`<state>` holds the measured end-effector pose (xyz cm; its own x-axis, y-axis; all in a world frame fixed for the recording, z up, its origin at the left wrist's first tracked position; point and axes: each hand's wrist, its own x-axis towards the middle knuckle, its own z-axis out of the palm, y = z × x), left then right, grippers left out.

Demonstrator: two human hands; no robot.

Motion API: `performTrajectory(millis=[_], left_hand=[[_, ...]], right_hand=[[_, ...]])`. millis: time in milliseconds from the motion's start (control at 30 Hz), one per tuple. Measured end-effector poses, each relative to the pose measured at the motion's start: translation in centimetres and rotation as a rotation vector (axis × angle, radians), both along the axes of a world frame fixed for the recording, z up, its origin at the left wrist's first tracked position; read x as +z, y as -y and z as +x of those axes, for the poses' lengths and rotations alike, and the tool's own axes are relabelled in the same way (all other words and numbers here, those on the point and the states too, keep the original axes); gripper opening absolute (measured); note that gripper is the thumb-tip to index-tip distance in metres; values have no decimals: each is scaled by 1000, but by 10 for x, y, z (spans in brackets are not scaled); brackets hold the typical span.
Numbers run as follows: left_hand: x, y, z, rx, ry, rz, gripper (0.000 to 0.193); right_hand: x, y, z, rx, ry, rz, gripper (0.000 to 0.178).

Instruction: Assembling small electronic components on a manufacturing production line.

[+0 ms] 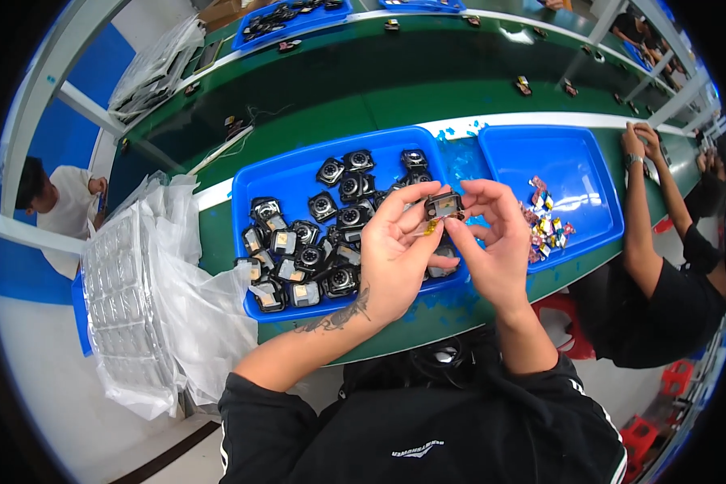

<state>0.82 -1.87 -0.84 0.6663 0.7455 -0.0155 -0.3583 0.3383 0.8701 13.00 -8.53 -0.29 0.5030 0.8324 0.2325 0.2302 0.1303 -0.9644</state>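
Note:
Between both hands, in front of my chest, is a small dark smartwatch case (444,205) with a square opening. A yellow bit, perhaps a flex cable (431,228), shows just below it. My left hand (399,250) pinches the case from the left, fingers curled behind it. Thumb and fingertips of my right hand (492,234) grip its right side. Under and behind my left hand, a blue tray (242,234) holds many black watch cases (309,258), some with round sensor backs up, others showing pale inner faces. The fingers hide part of the held case.
Right of my hands, a second blue tray (577,161) contains small pink, yellow and silver parts (550,230). Blue film scraps (460,157) lie between the trays. Clear plastic blister trays (125,282) stack at left. A green conveyor (411,105) carries parts beyond. A co-worker's arms (641,194) are at right.

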Motion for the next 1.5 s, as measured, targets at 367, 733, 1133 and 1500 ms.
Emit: performTrajectory(millis=[367, 733, 1133, 1500], left_hand=[[76, -18, -60, 376, 224, 548, 35], [144, 22, -54, 1612, 764, 845, 23], [143, 3, -165, 730, 115, 1409, 22], [119, -44, -97, 619, -225, 892, 32]], right_hand=[[-7, -176, 75, 279, 65, -300, 43], [-64, -256, 135, 176, 352, -612, 56], [2, -183, 97, 314, 729, -406, 26], [9, -98, 62, 179, 965, -372, 24]])
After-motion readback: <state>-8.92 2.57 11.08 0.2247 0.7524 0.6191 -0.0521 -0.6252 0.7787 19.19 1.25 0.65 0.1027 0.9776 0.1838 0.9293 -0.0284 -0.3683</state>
